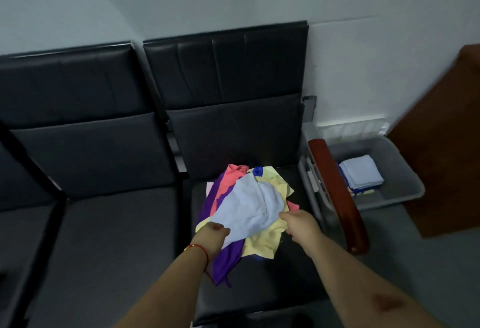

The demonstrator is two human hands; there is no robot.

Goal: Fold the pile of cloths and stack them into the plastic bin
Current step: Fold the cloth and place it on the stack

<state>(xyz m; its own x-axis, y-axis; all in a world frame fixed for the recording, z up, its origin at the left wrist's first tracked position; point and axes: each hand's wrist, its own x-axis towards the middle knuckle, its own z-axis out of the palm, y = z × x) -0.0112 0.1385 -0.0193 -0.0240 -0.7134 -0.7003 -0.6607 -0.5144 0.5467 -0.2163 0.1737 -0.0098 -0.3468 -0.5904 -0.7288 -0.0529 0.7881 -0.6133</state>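
Note:
A pile of loose cloths lies on the right seat of a black bench: a pale blue cloth (249,208) on top, with yellow (265,243), purple (227,260) and pink (230,179) ones under it. My left hand (214,235) grips the pale blue cloth's near left edge. My right hand (298,226) grips its near right edge. A grey plastic bin (400,172) stands on the floor right of the bench, holding a stack of folded cloths (361,174) with a pale blue one on top.
A wooden armrest (337,192) runs between the seat and the bin. A brown wooden panel (446,146) overhangs the bin on the right. The left bench seat (111,237) lies bare beside the pile. A white wall stands behind.

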